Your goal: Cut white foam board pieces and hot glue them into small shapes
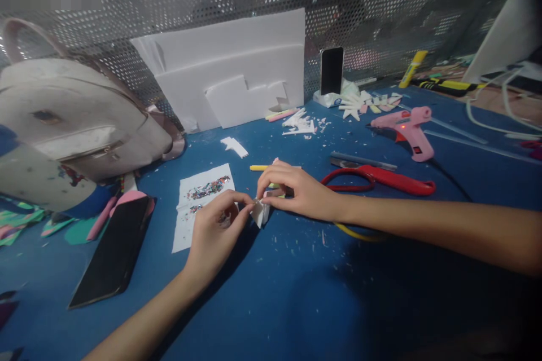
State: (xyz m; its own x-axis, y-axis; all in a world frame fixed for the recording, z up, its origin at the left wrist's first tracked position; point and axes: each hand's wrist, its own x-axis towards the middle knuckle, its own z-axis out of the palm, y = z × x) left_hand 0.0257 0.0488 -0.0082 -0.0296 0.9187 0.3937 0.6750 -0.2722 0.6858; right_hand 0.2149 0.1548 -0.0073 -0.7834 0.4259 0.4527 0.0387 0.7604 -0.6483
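Note:
My left hand (218,231) and my right hand (296,189) meet over the blue table (296,293), both pinching a small white foam piece (259,212) between the fingertips. The piece rests near the table surface. A white paper sheet with coloured glitter (203,203) lies just left of my left hand. A yellow stick (258,168) lies behind my right hand.
Red-handled scissors (381,177) and a pink glue gun (409,130) lie to the right. White foam boards (237,73) lean on the perforated metal wall. A black phone (114,251) lies at left beside a white bag (71,118). Another phone (331,70) stands upright near foam scraps (300,123).

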